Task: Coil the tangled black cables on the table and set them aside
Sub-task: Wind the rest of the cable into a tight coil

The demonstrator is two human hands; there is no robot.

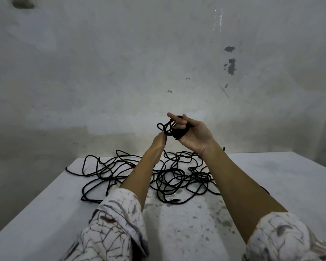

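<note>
Raised right hand [193, 133] fingers clenched round a small black cable coil [172, 129], left hand [158, 143] pinching its strand, tangled black cables [158, 176] below on white table [271, 176], far edge beneath the fingers, bare wall behind.

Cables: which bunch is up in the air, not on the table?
The small coil wrapped around the right hand, with the left hand touching it. The big tangle lies on the table.
</note>
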